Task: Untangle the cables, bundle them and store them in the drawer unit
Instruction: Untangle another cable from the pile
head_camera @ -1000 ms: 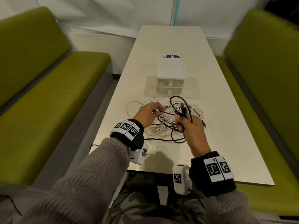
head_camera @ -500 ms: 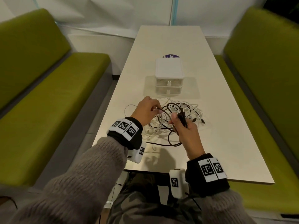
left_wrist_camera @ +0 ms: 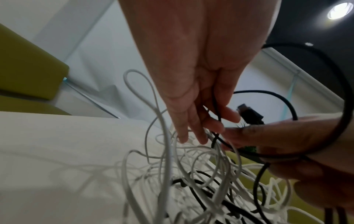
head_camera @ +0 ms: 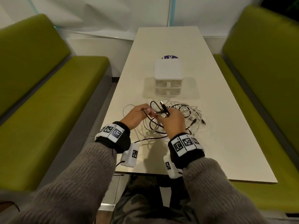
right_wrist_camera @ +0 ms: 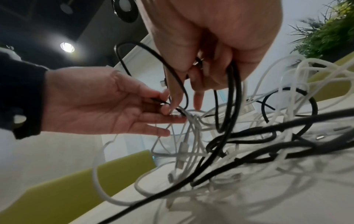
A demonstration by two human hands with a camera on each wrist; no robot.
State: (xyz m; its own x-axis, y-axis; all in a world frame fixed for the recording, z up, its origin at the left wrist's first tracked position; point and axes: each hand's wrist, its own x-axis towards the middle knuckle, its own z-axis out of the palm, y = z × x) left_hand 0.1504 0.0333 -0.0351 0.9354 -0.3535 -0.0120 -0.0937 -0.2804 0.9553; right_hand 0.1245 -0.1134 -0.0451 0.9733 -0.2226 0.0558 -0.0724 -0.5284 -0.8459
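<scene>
Pinching black cable (head_camera: 159, 109), both hands above tangle (head_camera: 186, 117)

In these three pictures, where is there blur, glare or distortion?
Head view: sharp, but wide-angle bending curves the table edges and green benches. Left wrist view: ceiling lamp glares; near white cables blurred. Right wrist view: lamp flares; black cable in foreground smeared.

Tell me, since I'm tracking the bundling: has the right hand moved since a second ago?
Yes. The right hand has shifted left toward the left hand, judged against the drawer unit.
</scene>
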